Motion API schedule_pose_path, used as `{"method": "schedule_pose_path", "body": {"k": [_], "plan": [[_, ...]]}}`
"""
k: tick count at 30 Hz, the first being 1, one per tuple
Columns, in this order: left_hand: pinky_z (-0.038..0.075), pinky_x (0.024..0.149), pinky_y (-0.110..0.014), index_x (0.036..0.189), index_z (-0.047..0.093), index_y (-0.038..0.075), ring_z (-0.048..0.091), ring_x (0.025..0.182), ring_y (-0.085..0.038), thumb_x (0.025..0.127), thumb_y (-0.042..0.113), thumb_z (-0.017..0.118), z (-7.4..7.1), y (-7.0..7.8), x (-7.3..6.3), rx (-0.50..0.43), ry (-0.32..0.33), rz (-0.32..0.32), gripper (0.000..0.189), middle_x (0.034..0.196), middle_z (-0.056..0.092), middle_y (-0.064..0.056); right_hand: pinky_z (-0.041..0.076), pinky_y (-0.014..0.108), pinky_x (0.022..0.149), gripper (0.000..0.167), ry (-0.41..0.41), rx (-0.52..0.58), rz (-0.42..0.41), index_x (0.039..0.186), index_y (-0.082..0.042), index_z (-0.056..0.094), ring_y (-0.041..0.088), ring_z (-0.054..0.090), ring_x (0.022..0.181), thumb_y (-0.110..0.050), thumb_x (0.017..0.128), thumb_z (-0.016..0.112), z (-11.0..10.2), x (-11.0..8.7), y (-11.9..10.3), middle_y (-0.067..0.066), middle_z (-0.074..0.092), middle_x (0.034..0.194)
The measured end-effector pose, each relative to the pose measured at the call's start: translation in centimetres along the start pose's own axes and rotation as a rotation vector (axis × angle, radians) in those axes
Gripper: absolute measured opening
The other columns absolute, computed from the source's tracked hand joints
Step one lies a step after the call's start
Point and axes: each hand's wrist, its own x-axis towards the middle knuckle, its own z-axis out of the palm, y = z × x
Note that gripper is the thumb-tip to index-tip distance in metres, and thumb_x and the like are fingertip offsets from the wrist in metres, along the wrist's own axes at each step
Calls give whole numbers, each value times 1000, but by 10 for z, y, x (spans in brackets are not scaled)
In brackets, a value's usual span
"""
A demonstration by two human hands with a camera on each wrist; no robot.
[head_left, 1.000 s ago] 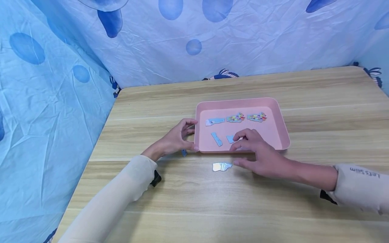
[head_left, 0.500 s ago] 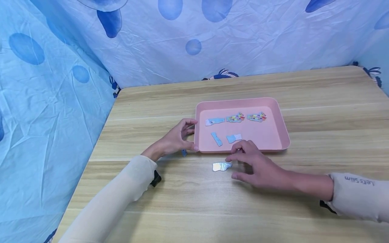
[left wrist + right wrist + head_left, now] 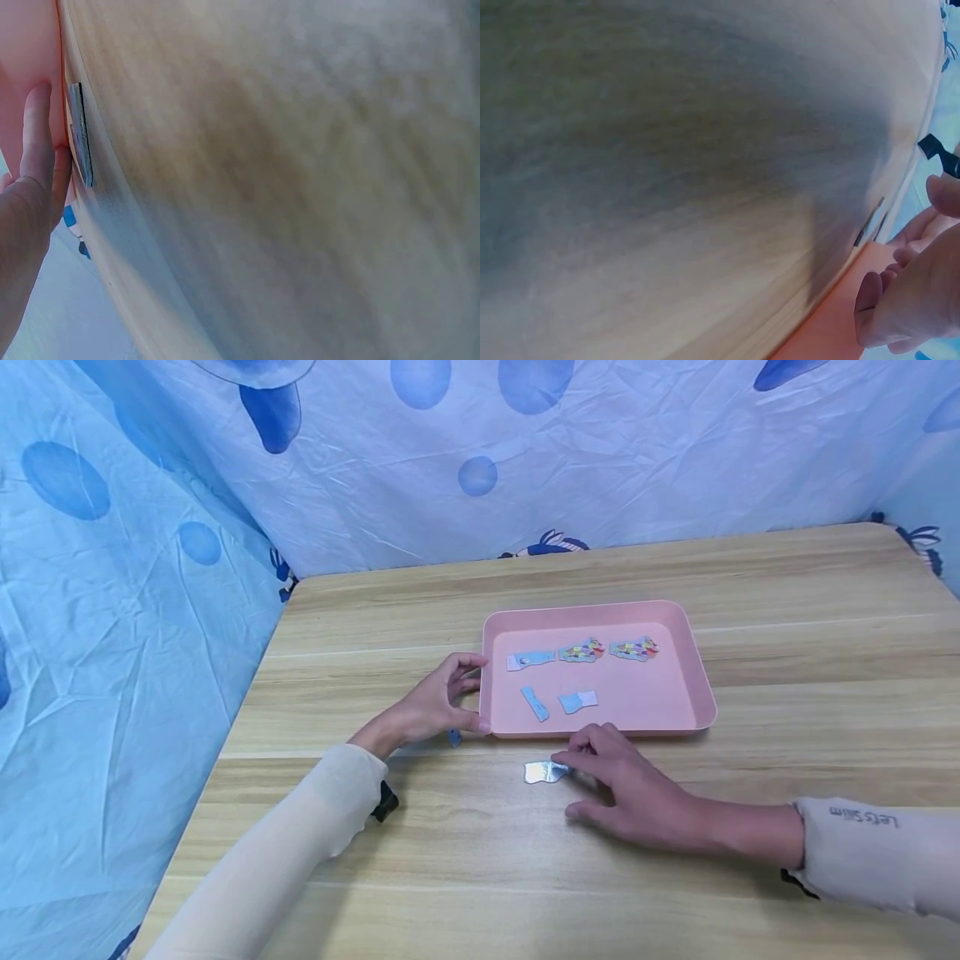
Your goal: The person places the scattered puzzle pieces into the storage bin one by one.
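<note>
My left hand rests against the left side of the pink tray, thumb at its front corner and fingertips at the rim. In the left wrist view a straight finger lies along the tray's wall. A small blue piece lies beside that thumb, partly hidden. In front of the tray my right hand is over the table, its index fingertip at the right end of a shiny, flat, wavy-edged puzzle piece. The right thumb stays apart from the piece. Whether the fingertip presses on it is hard to tell.
Inside the tray lie a blue and white piece, two multicoloured pieces, a narrow blue strip and a short blue and white piece. A blue patterned curtain hangs behind the wooden table.
My right hand has moved from over the tray's front edge toward the front, down to the shiny piece, uncovering the short blue and white piece. The left hand and tray have kept still.
</note>
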Motion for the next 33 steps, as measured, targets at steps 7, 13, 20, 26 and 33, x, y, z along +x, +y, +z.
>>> {"method": "schedule_pose_path", "body": {"k": [7, 13, 20, 26, 33], "plan": [[34, 112, -30, 140, 33, 13, 41, 134, -16, 70, 4, 85, 1, 0, -1, -19, 5, -3, 89, 146, 38, -2, 38, 24, 82, 62, -27, -80, 20, 131, -11, 58, 8, 36, 99, -27, 76, 82, 6, -2, -1, -5, 48, 109], [34, 112, -30, 140, 33, 13, 40, 134, -16, 69, 3, 85, 1, 0, -1, -33, 5, -7, 88, 146, 38, -3, 38, 27, 85, 63, -59, -146, 87, 138, -10, 52, 10, 36, 100, -32, 83, 74, 9, 0, -1, -7, 42, 107], [32, 113, -31, 141, 32, 14, 40, 134, -16, 70, 5, 85, 1, 1, -1, -27, 1, -10, 89, 147, 37, -3, 32, 29, 85, 57, -71, -228, 63, 137, -7, 52, 14, 32, 95, -31, 87, 68, 12, 0, 0, -6, 37, 99], [29, 115, -35, 143, 30, 12, 36, 136, -20, 72, 1, 83, 1, 2, 1, -42, -5, -25, 90, 150, 33, -5, 31, 30, 85, 51, -62, -263, 36, 132, -9, 56, 14, 31, 95, -30, 86, 67, 14, 1, 2, -6, 36, 98], [28, 116, -40, 143, 28, 8, 35, 137, -24, 71, -6, 81, 1, 2, 2, -55, -8, -46, 91, 152, 31, -10, 32, 31, 81, 43, -13, -309, 11, 122, -13, 65, 14, 34, 91, -29, 82, 72, 15, 3, 3, -5, 40, 95]]}}
